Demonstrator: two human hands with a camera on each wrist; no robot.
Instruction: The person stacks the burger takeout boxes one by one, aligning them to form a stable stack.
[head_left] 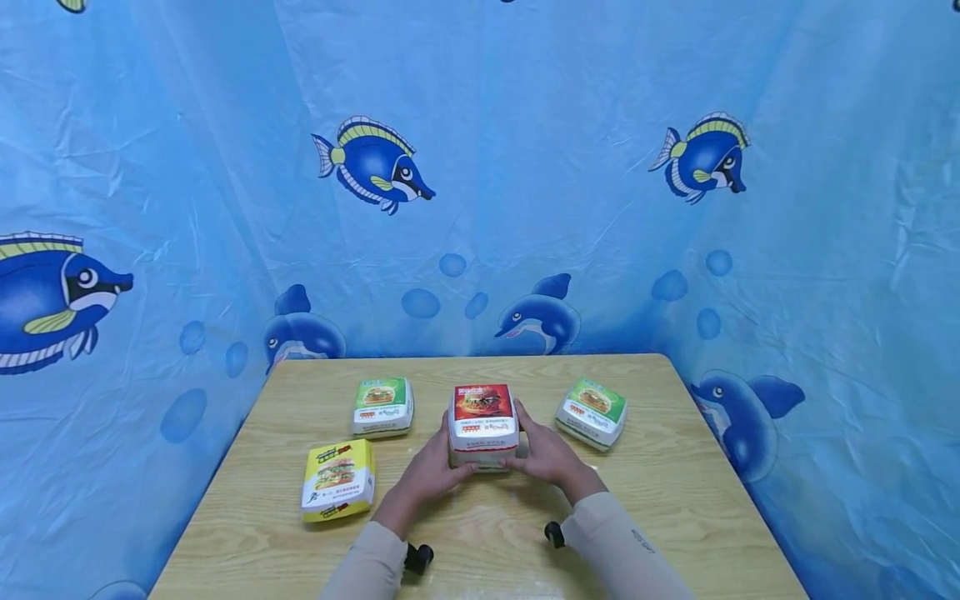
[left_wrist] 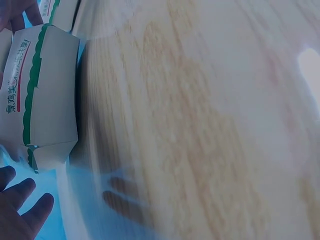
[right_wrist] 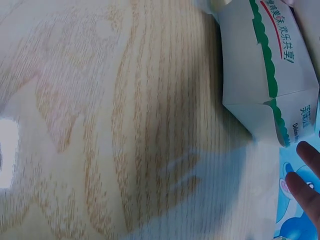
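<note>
We're seeing both hands gripping one thing, the red-topped box (head_left: 483, 417), approx. mid-table; L hand (head_left: 435, 467) is clasping its left side, R hand (head_left: 551, 454) its right, w/ thumbs coming round toward the front; neither hand is lying flat or squeezing onto itself, as the box is filling the space btwn them. In the wrist views we're finding the lower L fingers (left_wrist: 42, 207) spreading w/ gaps, R fingers (right_wrist: 300, 187) likewise; these tips are pointing past the ends of the green-edged box (left_wrist: 55, 95), just beside it; we can't tell exactly what the out-of-frame fingertips are touching. That green-edged box is sitting directly beneath the red-topped one; we can't tell how firmly the two are meeting.

Counting up, we're getting 5 boxes: 1 red-topped, 1 green-edged below it, 1 yellow box (head_left: 339, 482) lying front-left, + 2 w/ green tops, i.e. left green-topped box (head_left: 383, 408) behind the yellow, and right green-topped box (head_left: 592, 412) standing askew beyond R hand; all are occupying 1 wooden table (head_left: 705, 500). We're also counting 2 pale sleeves (head_left: 375, 562); 3 dolphins (head_left: 540, 321) are showing on the blue backdrop (head_left: 480, 192).
</note>
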